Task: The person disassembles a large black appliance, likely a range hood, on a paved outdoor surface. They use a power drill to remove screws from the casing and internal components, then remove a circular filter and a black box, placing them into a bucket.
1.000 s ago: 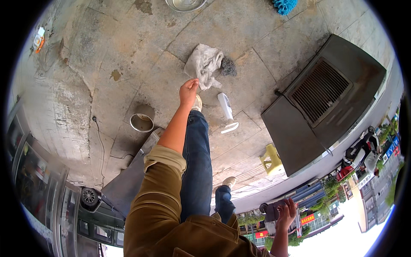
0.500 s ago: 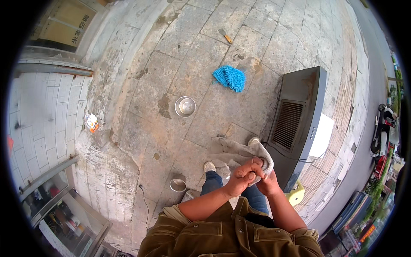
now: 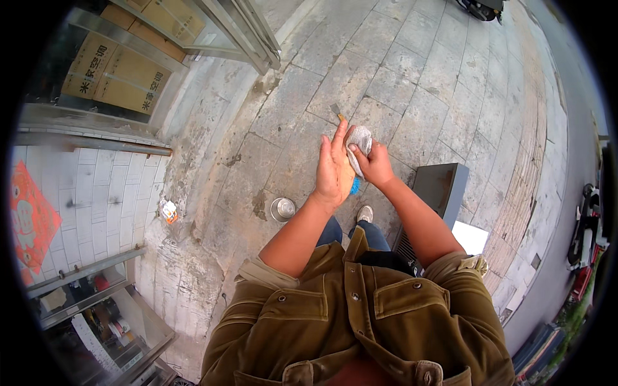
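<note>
Held out in front of me, my left hand (image 3: 333, 172) has its palm turned up, with the thumb and a finger stretched out. My right hand (image 3: 375, 165) is closed around a bunched whitish cloth (image 3: 360, 139) and presses it against the side of my left hand, hiding some of its fingers. Just beyond the left fingertips, a scraper (image 3: 335, 109) lies on the pavement, its handle partly covered. Below my hands a bit of the blue shaggy cloth (image 3: 355, 186) shows between my forearms.
A metal bowl (image 3: 283, 209) stands on the paving left of my feet. To my right is a grey range hood (image 3: 444, 183), partly behind my forearm, with a white panel (image 3: 470, 237) beside it. A crumpled packet (image 3: 169, 211) lies by the left wall; a glass door (image 3: 238, 32) stands farther ahead.
Both hands have risen and moved forward with the whitish cloth, which is now bunched up. My left hand has come off it and opened. The view has shifted, showing the door and a parked vehicle ahead.
</note>
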Demonstrator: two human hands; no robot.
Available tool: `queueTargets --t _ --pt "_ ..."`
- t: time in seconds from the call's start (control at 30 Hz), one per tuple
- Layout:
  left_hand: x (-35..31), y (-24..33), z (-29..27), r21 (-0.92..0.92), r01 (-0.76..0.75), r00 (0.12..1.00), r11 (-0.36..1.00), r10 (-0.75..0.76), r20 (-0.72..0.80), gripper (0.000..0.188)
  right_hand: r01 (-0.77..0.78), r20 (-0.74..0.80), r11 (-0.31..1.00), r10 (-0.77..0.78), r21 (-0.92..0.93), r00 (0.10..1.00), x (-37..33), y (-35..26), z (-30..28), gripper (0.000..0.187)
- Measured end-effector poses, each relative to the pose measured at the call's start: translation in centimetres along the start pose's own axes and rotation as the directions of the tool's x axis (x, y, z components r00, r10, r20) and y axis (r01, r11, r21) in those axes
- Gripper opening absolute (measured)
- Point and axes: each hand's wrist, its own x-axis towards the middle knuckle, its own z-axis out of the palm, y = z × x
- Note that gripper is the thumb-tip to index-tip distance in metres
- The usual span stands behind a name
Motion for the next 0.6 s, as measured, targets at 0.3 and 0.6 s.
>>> queueTargets --t 0.3,0.6 --pt "22.8 13.4 -1.7 -0.033 0.054 0.994 0.998 -0.051 0.094 0.071 0.080 -0.091 0.832 -0.036 0.549 0.995 20.1 -6.6 -9.1 0.026" --pt "51.0 21.5 -1.8 -0.042 0.215 0.952 0.976 -0.200 0.230 0.067 0.153 -0.305 0.981 -0.182 -0.119 0.935 45.6 -14.7 -5.3 0.056"
